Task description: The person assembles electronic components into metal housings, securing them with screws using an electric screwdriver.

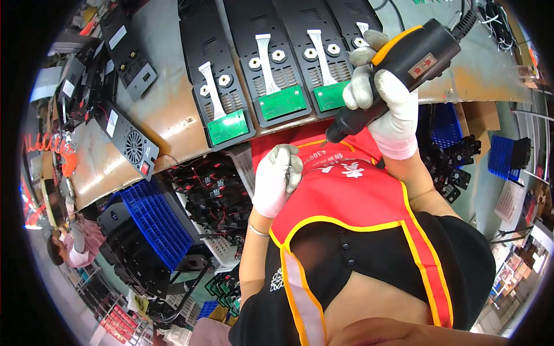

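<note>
My right hand point(397, 109), in a white glove with grey fingertips, is wrapped round a black and yellow electric screwdriver point(431, 60). The screwdriver's bit points down and left, just off the table's near edge. My left hand point(272, 180), gloved the same way, is closed near my red apron point(346, 190); its curled fingers hide what they hold, if anything. Ahead of both hands lie several black perforated metal panels point(254, 23) in a row. Green circuit boards point(228, 128) rest on their near ends, with white ribbon cables point(266, 63) running up past white hex nuts point(279, 56).
The metal worktable point(161, 109) has a worn near edge. More black panels, one with a round fan grille point(134, 147), lie at the left. Blue baskets point(156, 222) and a white crate of wired black parts point(208, 190) stand below. Another person point(83, 242) is at far left.
</note>
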Demonstrator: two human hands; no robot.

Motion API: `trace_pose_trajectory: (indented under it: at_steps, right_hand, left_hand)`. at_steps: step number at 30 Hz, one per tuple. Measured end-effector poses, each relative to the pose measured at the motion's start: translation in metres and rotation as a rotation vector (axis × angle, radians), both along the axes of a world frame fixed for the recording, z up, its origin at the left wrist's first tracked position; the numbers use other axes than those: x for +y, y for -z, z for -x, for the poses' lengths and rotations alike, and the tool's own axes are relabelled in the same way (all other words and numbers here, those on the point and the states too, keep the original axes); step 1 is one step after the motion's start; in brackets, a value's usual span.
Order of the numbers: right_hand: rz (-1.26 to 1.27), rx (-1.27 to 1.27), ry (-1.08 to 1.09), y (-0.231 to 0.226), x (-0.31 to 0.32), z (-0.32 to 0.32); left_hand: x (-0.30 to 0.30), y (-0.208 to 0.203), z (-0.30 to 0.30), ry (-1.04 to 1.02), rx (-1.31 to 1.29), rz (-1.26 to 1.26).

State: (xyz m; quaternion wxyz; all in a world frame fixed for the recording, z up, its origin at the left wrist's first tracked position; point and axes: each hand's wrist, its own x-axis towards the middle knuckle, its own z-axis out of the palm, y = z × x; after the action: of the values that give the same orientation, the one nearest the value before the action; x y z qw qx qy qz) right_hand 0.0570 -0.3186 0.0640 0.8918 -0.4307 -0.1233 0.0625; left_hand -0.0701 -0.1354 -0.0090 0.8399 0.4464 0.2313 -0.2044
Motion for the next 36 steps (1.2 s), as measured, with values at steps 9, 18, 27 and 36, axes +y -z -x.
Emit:
trace_pose_trajectory:
  at_steps: [9, 18, 27, 36]
  right_hand:
    - [-0.063, 0.019, -0.064, 0.008, -0.014, 0.011]
    - [-0.228, 0.041, -0.053, 0.01, -0.016, 0.01]
    - [-0.266, -0.055, -0.061, 0.013, -0.011, 0.006]
    - [-0.282, -0.148, -0.113, 0.009, -0.001, 0.004]
  left_hand:
    - [-0.024, 0.007, -0.007, -0.014, -0.04, 0.037]
    - [-0.034, 0.009, -0.012, 0.025, -0.052, 0.106]
    - [-0.038, 0.022, -0.012, 0.059, -0.004, 0.065]
    - [-0.043, 0.03, -0.011, -0.155, -0.052, 0.302]
